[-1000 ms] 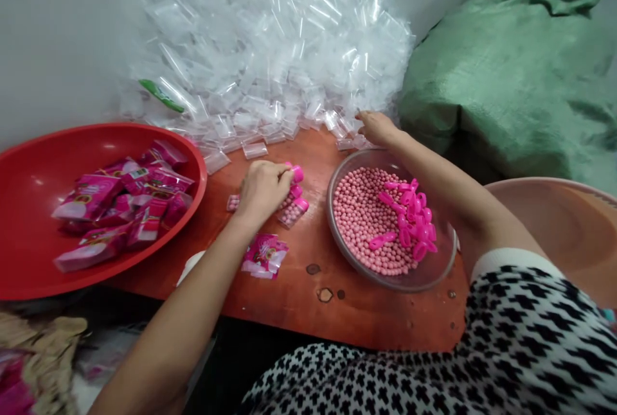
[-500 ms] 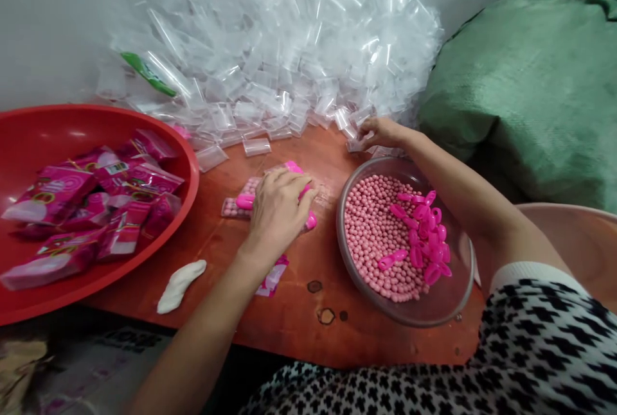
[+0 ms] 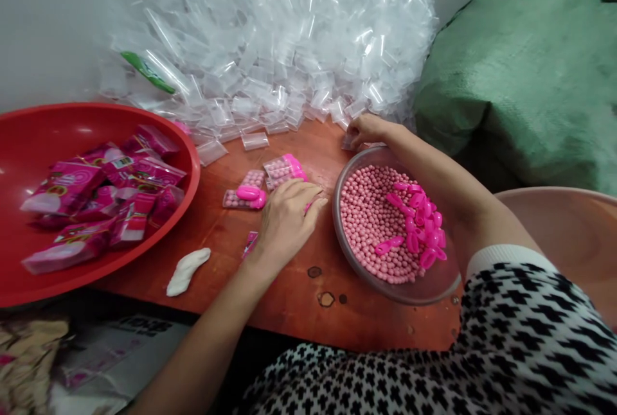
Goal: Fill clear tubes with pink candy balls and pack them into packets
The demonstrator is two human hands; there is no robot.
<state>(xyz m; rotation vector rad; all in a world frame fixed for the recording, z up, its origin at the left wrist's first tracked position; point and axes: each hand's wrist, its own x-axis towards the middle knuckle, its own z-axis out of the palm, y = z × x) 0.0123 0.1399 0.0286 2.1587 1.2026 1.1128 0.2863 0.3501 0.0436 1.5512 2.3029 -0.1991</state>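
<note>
Pink bead packets lie on the wooden table just beside the left hand, its fingers pressed together and flat. The right hand curls at the clear bags above the bowl; any pinch cannot be told.

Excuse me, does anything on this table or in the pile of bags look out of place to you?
Yes: a green strip lies among the clear plastic bags, the only coloured thing in that pile. A white lump also looks odd, lying alone near the edge of the wooden table.
</note>
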